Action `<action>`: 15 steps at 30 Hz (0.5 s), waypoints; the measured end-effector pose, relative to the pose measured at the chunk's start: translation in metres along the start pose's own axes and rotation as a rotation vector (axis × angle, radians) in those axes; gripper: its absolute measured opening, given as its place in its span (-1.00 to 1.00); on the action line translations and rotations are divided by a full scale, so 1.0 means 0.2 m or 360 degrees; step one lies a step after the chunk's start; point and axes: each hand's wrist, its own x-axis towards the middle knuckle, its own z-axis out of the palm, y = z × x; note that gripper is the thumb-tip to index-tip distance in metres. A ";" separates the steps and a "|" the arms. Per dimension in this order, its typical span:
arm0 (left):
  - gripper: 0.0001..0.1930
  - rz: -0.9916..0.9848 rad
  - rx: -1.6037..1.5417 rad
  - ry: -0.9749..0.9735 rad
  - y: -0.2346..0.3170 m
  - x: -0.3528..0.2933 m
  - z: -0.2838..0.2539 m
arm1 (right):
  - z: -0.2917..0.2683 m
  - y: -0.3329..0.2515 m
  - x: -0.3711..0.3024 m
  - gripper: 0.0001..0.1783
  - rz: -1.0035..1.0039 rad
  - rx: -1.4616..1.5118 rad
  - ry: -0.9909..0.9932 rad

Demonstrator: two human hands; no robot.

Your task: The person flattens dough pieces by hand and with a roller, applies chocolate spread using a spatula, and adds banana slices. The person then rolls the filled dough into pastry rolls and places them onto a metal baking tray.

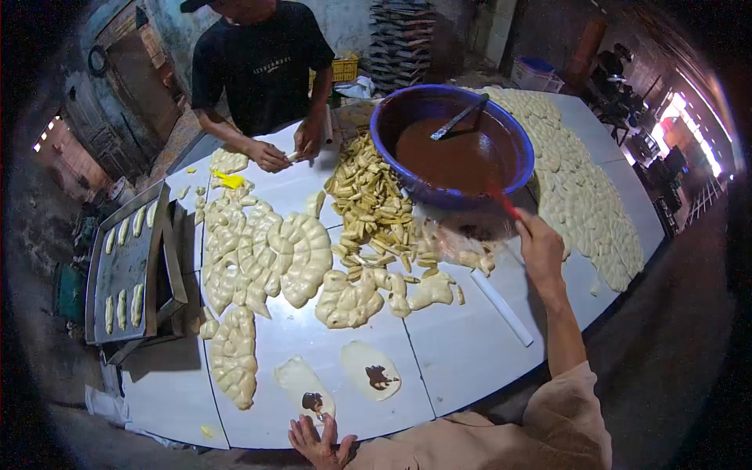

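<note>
My right hand [540,244] is closed around a red-handled utensil [504,202] at the near right rim of a big blue basin [381,160]. Brown chocolate-like filling [446,157] lies in the basin, and the utensil's far end is blurred there. At the table's near edge, my left hand [319,442] has its fingers spread at the lower end of a flat dough oval [298,376]. A dab of brown filling [312,402] sits on that oval, close to my fingertips. Beside it to the right lies a second dough oval [356,364], also with brown filling [381,377].
Peeled banana pieces [372,204] are heaped left of the basin. Dough pieces [262,251] spread across the left; more dough [580,188] covers the right. A white rod [501,307] lies at right. Opposite, a person [262,70] handles dough. Trays [117,301] stand left.
</note>
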 end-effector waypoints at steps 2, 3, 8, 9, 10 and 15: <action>-0.23 0.0085 -0.0142 0.0276 0.05 0.06 -0.11 | 0.03 0.00 0.03 -0.64 -0.0093 0.0299 0.0351; -0.23 0.0075 -0.0135 0.0275 0.08 0.07 -0.13 | 0.05 0.00 0.03 -0.64 -0.0100 0.0307 0.0345; -0.25 0.0003 -0.0344 0.0181 0.11 0.09 -0.20 | 0.18 -0.01 -0.10 -0.63 0.0154 0.0776 -0.0168; -0.25 0.0023 -0.0419 0.0219 0.10 0.09 -0.17 | 0.17 -0.01 -0.14 -0.62 0.0339 0.0947 -0.0377; -0.21 0.0049 -0.0446 0.0256 0.09 0.07 -0.14 | 0.21 0.00 -0.16 -0.62 0.0290 0.0989 -0.0398; -0.02 -0.0081 -0.0120 0.0048 -0.04 -0.04 0.02 | 0.43 0.06 -0.09 -0.66 0.0191 0.0891 -0.0378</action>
